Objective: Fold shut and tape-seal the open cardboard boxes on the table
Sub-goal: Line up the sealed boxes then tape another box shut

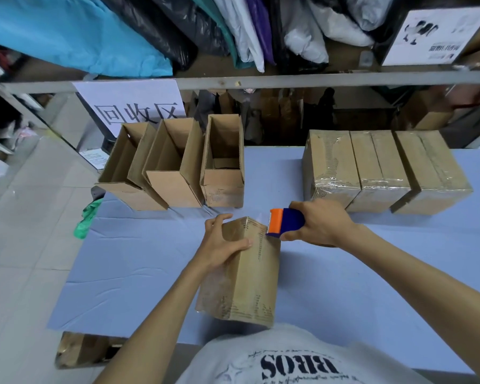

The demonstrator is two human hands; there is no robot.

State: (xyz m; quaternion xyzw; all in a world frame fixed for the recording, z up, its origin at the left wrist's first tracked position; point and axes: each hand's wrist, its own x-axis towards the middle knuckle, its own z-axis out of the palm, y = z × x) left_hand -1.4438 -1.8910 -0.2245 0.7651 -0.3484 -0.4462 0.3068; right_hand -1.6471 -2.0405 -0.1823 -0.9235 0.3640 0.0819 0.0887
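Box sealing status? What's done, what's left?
Done: three taped boxes stand back right. In hand: the left hand grips a closed box while the right hand holds the dispenser at its far end. Left: three open boxes back left, flaps up.

The surface point(139, 273), covered in pale blue cloth, carried a closed box point(250, 278) near its front edge. Beyond that box, to the left, stood three open boxes point(175, 173) in a row; beyond it, to the right, three taped boxes point(380, 167) side by side. A green bag point(88, 217) sat left of it, at the edge.
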